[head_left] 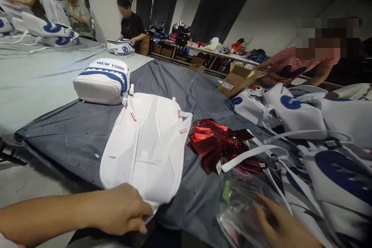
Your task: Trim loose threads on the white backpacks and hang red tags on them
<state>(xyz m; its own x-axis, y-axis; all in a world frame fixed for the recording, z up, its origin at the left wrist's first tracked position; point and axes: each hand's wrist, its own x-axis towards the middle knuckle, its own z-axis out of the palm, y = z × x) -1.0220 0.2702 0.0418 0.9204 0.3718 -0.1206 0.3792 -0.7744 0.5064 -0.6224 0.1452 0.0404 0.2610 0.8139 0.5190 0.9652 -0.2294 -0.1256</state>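
Observation:
A white backpack (151, 139) lies in front of me with its padded back panel and shoulder straps facing up. My left hand (124, 209) is closed on its near bottom edge, fingers curled under the fabric. On the right, my right hand (276, 221) is smeared by motion over a clear plastic bag (241, 217) with small items inside; whether it grips the bag cannot be made out. Between the backpack and the right-hand pile lies a fanned bunch of shiny red tags (217, 139).
A white backpack lettered NEW YORK (101, 81) stands beyond on the dark cloth (66, 143). White-and-blue backpacks (343, 174) with loose straps are heaped at right. An open cardboard box (235, 79) is behind them, near a person in a striped shirt (299, 62). Other people work at far left.

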